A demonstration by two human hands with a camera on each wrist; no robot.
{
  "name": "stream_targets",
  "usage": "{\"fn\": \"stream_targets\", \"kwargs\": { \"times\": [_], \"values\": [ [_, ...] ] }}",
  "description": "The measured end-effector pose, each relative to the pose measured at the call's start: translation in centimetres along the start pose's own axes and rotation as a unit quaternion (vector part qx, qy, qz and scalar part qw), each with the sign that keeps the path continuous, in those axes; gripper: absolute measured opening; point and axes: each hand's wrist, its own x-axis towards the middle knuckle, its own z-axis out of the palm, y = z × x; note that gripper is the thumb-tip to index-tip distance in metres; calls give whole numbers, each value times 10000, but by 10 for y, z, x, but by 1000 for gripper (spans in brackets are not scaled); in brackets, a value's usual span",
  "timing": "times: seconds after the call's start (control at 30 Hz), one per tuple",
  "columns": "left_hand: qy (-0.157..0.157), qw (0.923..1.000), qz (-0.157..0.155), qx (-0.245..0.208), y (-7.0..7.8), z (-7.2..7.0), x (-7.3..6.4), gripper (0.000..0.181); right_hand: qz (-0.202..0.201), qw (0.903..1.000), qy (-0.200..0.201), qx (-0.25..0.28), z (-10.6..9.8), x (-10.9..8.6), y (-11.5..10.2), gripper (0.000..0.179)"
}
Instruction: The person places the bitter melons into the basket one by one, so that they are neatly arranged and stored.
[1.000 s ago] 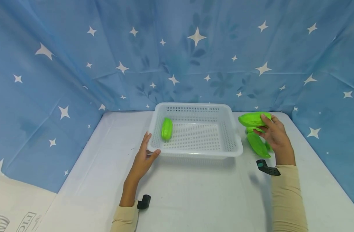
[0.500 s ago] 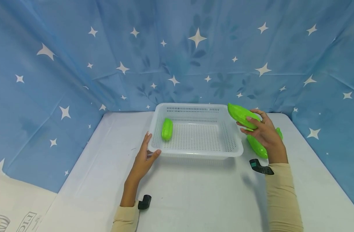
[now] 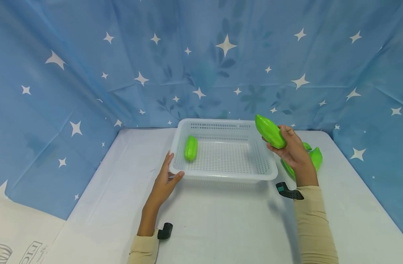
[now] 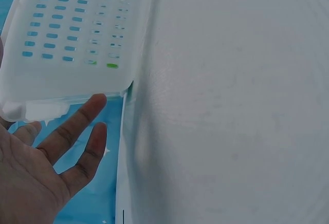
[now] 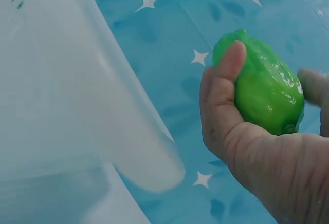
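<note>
Head view: the two hands are well apart. The right hand (image 3: 292,146) has its thumb and fingers clamped on a green fruit (image 3: 269,131), held up at the basket's right end, near its far corner. The left hand (image 3: 163,181) is at the basket's near left corner, fingers fairly straight and spread, thumb at the rim. The left wrist view shows two of those fingers extended just beside the basket.

One white, slotted basket (image 3: 221,176) sits by the tabletop's far edge, about midway between its side edges. One second fruit (image 3: 191,148) lies inside, at the left end.

Parts of what look like three more fruits (image 3: 316,158) show behind the right hand, toward the tabletop's far right corner. That makes five in sight. The tabletop (image 3: 221,223) is white. Blue cloth (image 3: 201,62) with white stars hangs beyond its far and side edges; a printed pale sheet (image 3: 17,231) lies by its left edge.
</note>
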Motion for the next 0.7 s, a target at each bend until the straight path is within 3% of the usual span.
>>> {"fn": "stream_targets", "kwargs": {
  "times": [0.33,0.43,0.57,0.7],
  "values": [
    [-29,10000,5,-32,-2,0,2,81,349,9967,372,630,7,4,5,29],
    [-16,10000,15,-27,-3,0,1,81,603,9930,543,864,11,7,7,45],
    [-33,10000,25,-31,-3,-1,1,81,954,9859,489,1288,14,10,8,63],
    [-47,10000,13,-35,-2,-1,1,80,1245,9778,329,1656,18,15,10,67]
  ]
}}
